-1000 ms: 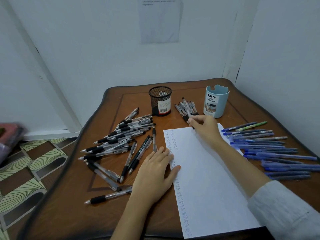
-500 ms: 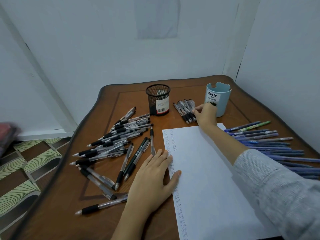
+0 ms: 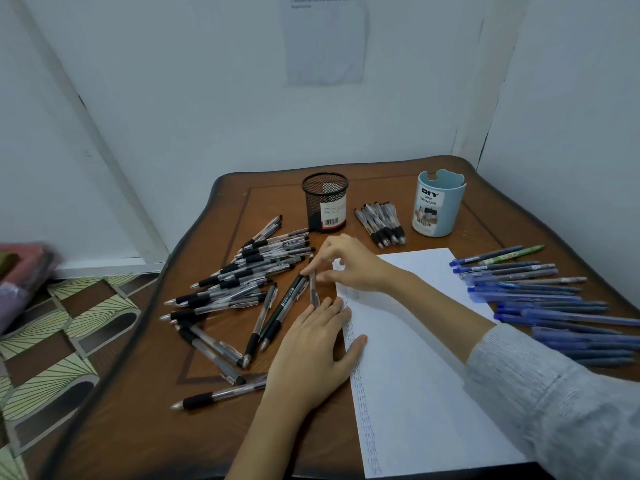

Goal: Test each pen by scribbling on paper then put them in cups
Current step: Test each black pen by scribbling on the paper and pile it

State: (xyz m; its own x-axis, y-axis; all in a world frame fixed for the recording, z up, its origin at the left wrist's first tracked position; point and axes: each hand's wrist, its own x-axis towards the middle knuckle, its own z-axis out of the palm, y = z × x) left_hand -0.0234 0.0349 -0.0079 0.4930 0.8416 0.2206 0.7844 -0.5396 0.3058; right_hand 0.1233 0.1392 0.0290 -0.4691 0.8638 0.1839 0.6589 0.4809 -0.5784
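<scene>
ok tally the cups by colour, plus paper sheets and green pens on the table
black mesh cup: 1
light blue cup: 1
sheet of paper: 1
green pen: 1
total: 4

The blue cup [image 3: 438,209], beyond the right hand [image 3: 349,263], reads "DIY DESK ORGANIZER"; the paper [image 3: 415,341] beside the left hand [image 3: 311,355] repeats "test" down its margin
</scene>
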